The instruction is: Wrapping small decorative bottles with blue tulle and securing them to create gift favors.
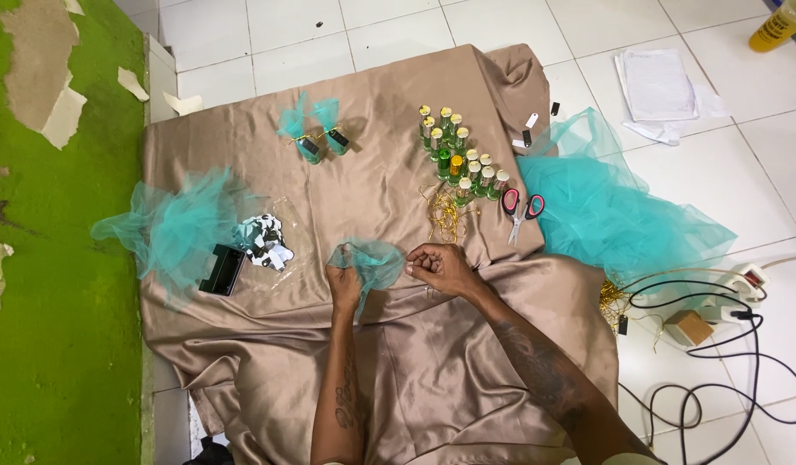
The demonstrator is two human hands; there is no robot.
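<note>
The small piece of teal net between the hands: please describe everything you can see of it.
The small piece of teal net is thin, see-through mesh fabric, bunched and crumpled rather than flat. The left hand grips its left edge; the right hand pinches near its right edge. It lies low over the tan satin cloth, whose colour shows through it. What it may wrap cannot be seen.

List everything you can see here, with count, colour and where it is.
satin cloth: one, tan, spread on tiled floor
small bottles: about a dozen, green, one yellow, cloth's upper right
wrapped bottles: two, teal net, upper middle
scissors: one, pink-handled, beside bottles
gold string: tangle, below bottles
net fabric: teal, right; another bunch left
papers: white, upper right
cables: black, lower right
left hand: grips small net piece
right hand: pinches its edge
</note>
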